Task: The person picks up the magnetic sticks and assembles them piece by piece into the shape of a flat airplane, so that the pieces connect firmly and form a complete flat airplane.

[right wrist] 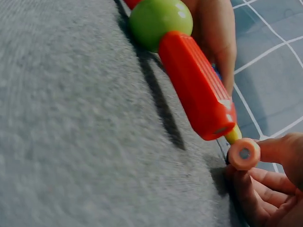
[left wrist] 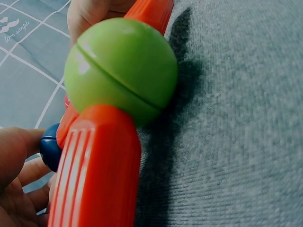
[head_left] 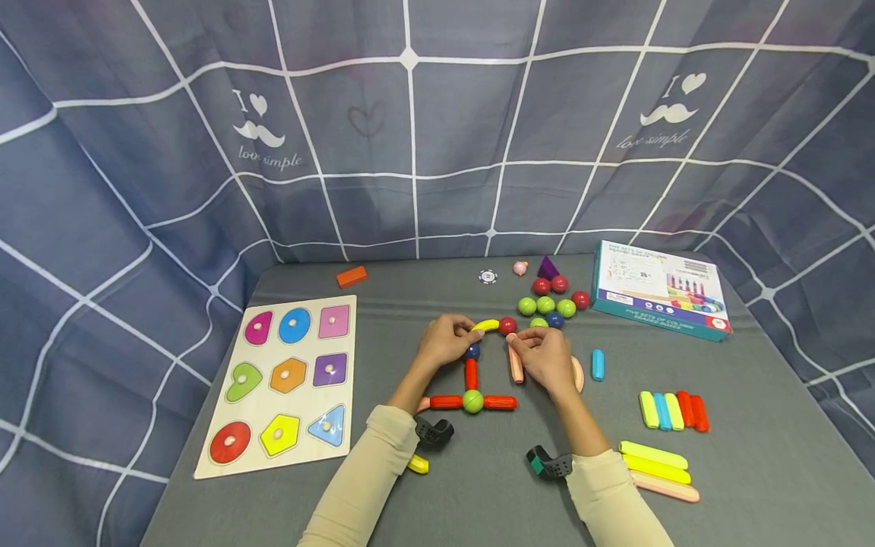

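Watching remotely, I have a grey bench (head_left: 478,494) with the puzzle board (head_left: 307,444) on the left and the printed box (head_left: 659,285) far right, presumably there to leave the middle workable. Between them, the left hand (head_left: 444,339) and right hand (head_left: 544,355) reach in from the near side. The right hand's fingers grip a peach rod (head_left: 516,366) by its far end, leaving its near end bare. Three red rods (head_left: 471,374) spread left, right and far from the green ball (head_left: 472,401), which I read as their hub. The left hand's fingers pinch the yellow arc (head_left: 488,325) at its left end, close to the blue ball (head_left: 472,352), probably steadying that joint. The red ball (head_left: 507,326) sits at the arc's right end, beside the rod's gripped tip; I can't tell whether they touch. A metal disc (right wrist: 244,152) in the rod's bare end suggests magnetic joining.
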Tool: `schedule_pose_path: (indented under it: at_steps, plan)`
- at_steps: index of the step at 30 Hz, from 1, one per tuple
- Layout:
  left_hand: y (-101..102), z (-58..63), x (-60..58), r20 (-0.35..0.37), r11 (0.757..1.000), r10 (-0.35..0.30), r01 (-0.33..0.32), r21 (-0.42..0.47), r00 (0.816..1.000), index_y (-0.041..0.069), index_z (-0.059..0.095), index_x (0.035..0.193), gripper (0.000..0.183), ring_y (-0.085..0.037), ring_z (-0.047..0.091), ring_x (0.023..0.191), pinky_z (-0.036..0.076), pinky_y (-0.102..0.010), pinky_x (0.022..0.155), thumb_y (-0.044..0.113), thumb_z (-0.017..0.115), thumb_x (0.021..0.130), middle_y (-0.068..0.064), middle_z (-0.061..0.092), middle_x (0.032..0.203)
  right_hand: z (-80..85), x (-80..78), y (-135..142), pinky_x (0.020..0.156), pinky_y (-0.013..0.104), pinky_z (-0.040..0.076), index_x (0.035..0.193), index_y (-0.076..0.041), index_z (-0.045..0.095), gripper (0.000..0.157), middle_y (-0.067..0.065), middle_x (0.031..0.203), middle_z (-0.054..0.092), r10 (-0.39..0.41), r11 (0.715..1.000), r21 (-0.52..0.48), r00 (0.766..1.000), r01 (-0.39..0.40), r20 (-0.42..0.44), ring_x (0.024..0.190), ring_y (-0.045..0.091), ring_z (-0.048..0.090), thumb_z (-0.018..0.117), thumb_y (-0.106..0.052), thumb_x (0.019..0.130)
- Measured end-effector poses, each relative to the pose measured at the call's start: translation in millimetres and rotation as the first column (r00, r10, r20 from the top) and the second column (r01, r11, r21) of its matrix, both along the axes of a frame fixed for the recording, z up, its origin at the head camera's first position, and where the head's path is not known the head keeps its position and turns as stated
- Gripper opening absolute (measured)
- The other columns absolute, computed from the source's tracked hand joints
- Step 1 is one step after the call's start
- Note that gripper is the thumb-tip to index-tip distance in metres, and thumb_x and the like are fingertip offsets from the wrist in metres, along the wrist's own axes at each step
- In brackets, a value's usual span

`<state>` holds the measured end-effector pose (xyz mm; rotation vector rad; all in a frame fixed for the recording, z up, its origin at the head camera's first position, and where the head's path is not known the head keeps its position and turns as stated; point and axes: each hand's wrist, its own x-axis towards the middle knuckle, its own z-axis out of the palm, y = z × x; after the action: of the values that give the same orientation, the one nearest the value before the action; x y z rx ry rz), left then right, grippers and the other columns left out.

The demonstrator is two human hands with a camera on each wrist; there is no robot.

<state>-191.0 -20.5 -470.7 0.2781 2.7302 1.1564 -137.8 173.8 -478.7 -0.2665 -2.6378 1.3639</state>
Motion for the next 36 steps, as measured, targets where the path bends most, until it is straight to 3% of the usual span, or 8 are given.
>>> schedule_pose_path:
  at_steps: [13, 17, 20, 23, 25, 29, 32, 36]
  plan:
    - [-1, -0.9, 1.0, -0.010, 1.000, -0.001, 0.001, -0.002, 1.000, 0.018, 0.072, 0.098, 0.026, -0.010, 0.054, 0.064, 0.039, -0.028, 0.062, 0.041, 0.068, 0.085, 0.007, 0.064, 0.073, -0.6, -0.8, 6, 0.052, 0.031, 0.042, 0.082, -0.011, 0.067, 0.018, 0.000, 0.064, 0.062, -0.064, 0.989, 0.122, 0.991, 0.078, -0.115, 0.056, 0.014, 0.055, 0.073, -0.028, 0.083]
    - [-2, 2.0, 5.7, -0.058, 0.999, -0.009, 0.007, -0.031, 0.998, 0.015, 0.070, 0.104, 0.031, -0.013, 0.057, 0.067, 0.042, -0.031, 0.064, 0.041, 0.066, 0.088, 0.005, 0.066, 0.077, 2.3, -3.9, 16, 0.052, 0.033, 0.039, 0.102, -0.008, 0.065, 0.023, 0.001, 0.061, 0.056, -0.042, 0.975, 0.206, 0.981, 0.082, -0.187, 0.053, 0.015, 0.050, 0.073, -0.018, 0.083]
    - [-2, 9.6, 14.8, -0.156, 0.993, -0.042, 0.023, -0.118, 0.987, 0.013, 0.067, 0.111, 0.037, -0.014, 0.059, 0.077, 0.045, -0.034, 0.070, 0.042, 0.064, 0.089, 0.002, 0.066, 0.087, 2.7, -5.1, 23, 0.052, 0.034, 0.037, 0.117, -0.008, 0.062, 0.036, -0.001, 0.059, 0.054, 0.018, 0.958, 0.284, 0.988, 0.026, -0.150, 0.052, 0.016, 0.048, 0.072, -0.017, 0.084]
    - [-2, 20.8, 27.7, -0.249, 0.975, -0.131, 0.080, -0.206, 0.960, 0.014, 0.067, 0.112, 0.038, -0.014, 0.059, 0.085, 0.047, -0.034, 0.073, 0.044, 0.064, 0.088, 0.000, 0.064, 0.094, 1.8, -5.4, 27, 0.055, 0.035, 0.037, 0.124, -0.008, 0.059, 0.042, -0.002, 0.059, 0.054, 0.055, 0.943, 0.332, 0.995, -0.026, -0.081, 0.054, 0.016, 0.049, 0.071, -0.019, 0.085]
    - [-3, 28.1, 36.6, -0.272, 0.955, -0.240, 0.177, -0.237, 0.932, 0.016, 0.070, 0.109, 0.035, -0.013, 0.059, 0.085, 0.047, -0.032, 0.072, 0.043, 0.066, 0.087, 0.000, 0.065, 0.094, 1.6, -5.7, 28, 0.057, 0.036, 0.038, 0.124, -0.008, 0.058, 0.042, -0.002, 0.060, 0.054, 0.059, 0.939, 0.340, 0.997, -0.039, -0.050, 0.055, 0.017, 0.050, 0.070, -0.020, 0.086]
    - [-2, 36.9, 50.5, -0.246, 0.866, -0.483, 0.419, -0.273, 0.840, 0.018, 0.073, 0.098, 0.032, -0.011, 0.059, 0.082, 0.045, -0.025, 0.070, 0.044, 0.074, 0.080, 0.007, 0.067, 0.090, 1.1, -6.8, 28, 0.059, 0.038, 0.039, 0.123, -0.009, 0.057, 0.041, 0.000, 0.062, 0.055, 0.056, 0.942, 0.334, 0.998, -0.043, -0.030, 0.057, 0.019, 0.052, 0.070, -0.023, 0.086]
    - [1, 36.4, 57.7, -0.215, 0.799, -0.587, 0.514, -0.312, 0.781, 0.020, 0.074, 0.090, 0.034, -0.008, 0.058, 0.077, 0.043, -0.022, 0.067, 0.047, 0.080, 0.071, 0.011, 0.067, 0.084, 0.5, -6.3, 28, 0.060, 0.038, 0.039, 0.120, -0.008, 0.056, 0.038, 0.000, 0.063, 0.055, 0.062, 0.943, 0.330, 0.998, -0.051, -0.023, 0.058, 0.019, 0.051, 0.069, -0.024, 0.087]
    - [7, 29.7, 64.0, -0.187, 0.758, -0.620, 0.520, -0.395, 0.762, 0.024, 0.074, 0.082, 0.034, -0.002, 0.052, 0.071, 0.041, -0.022, 0.064, 0.051, 0.084, 0.063, 0.017, 0.064, 0.074, 1.5, 0.6, 29, 0.056, 0.035, 0.038, 0.117, -0.005, 0.056, 0.037, 0.001, 0.062, 0.054, 0.092, 0.953, 0.294, 0.995, -0.076, -0.041, 0.054, 0.016, 0.048, 0.069, -0.026, 0.088]
